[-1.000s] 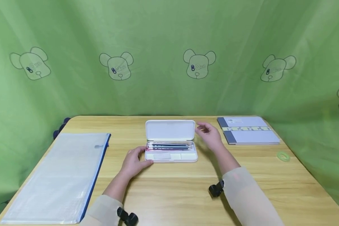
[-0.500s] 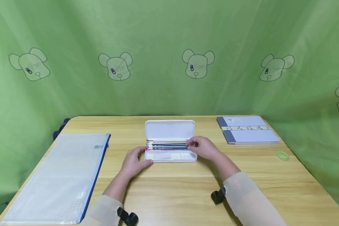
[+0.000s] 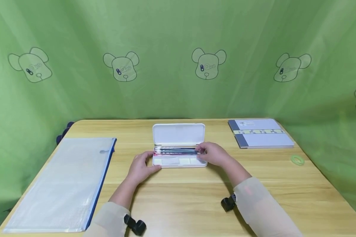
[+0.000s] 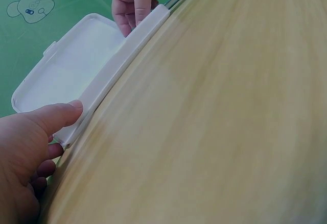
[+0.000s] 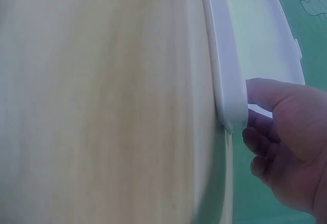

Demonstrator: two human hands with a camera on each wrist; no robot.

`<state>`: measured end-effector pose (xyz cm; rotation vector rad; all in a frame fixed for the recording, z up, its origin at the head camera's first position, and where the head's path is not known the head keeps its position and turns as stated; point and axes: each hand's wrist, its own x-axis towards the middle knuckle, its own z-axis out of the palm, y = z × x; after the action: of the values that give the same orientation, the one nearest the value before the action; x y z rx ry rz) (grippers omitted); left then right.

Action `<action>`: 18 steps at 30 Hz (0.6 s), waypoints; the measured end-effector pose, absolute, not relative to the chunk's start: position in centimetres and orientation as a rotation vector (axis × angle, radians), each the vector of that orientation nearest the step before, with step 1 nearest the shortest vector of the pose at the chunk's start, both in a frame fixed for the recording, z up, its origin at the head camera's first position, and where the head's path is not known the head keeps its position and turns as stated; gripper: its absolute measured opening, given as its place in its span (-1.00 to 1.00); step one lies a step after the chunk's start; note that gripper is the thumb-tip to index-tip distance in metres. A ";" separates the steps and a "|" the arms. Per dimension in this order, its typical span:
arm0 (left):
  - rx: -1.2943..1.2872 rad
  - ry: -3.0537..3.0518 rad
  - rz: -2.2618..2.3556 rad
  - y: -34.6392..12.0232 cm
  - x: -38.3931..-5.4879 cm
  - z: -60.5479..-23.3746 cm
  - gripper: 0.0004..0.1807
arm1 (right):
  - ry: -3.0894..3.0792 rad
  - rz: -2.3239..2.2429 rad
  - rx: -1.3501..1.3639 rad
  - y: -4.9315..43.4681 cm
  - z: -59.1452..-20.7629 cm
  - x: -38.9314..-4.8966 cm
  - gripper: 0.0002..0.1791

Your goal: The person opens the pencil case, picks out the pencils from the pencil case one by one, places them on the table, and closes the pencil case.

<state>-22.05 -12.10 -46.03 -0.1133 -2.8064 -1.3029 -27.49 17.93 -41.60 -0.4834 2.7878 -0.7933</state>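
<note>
A white pencil case lies with its lid raised near the back middle of the table in the head view. Several dark-striped pencils fill its rear compartment. My left hand grips the case's left end, thumb on the front edge and fingers round the side; the left wrist view shows this thumb against the white wall. Over the right end, my right hand has curled thumb and fingers on the pencils' ends. Its fingertips are partly hidden behind the case wall in the right wrist view.
A translucent zip folder with a blue edge lies on the left. To the right are a banded pale notebook and a light green ring, perhaps a tape roll. A green curtain hangs behind the table.
My right hand has come from beside the raised lid down and left onto the pencils' right ends, and has stayed there since. My left hand keeps its grip on the case.
</note>
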 end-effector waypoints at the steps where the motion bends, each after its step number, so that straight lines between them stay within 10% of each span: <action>1: -0.120 -2.805 -1.298 -12.1 -22.0 -46.1 -0.25 | 2.783 -0.799 -0.484 17.9 -41.6 -27.5 -0.71; 18: -0.113 -2.806 -1.308 -12.2 -22.1 -46.0 -0.25 | 2.703 -1.041 -0.462 18.6 -42.6 -27.9 -0.78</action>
<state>-22.11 -12.19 -46.03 -0.1133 -2.8063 -1.3081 -27.86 18.55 -42.56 -0.4624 2.7027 -1.0409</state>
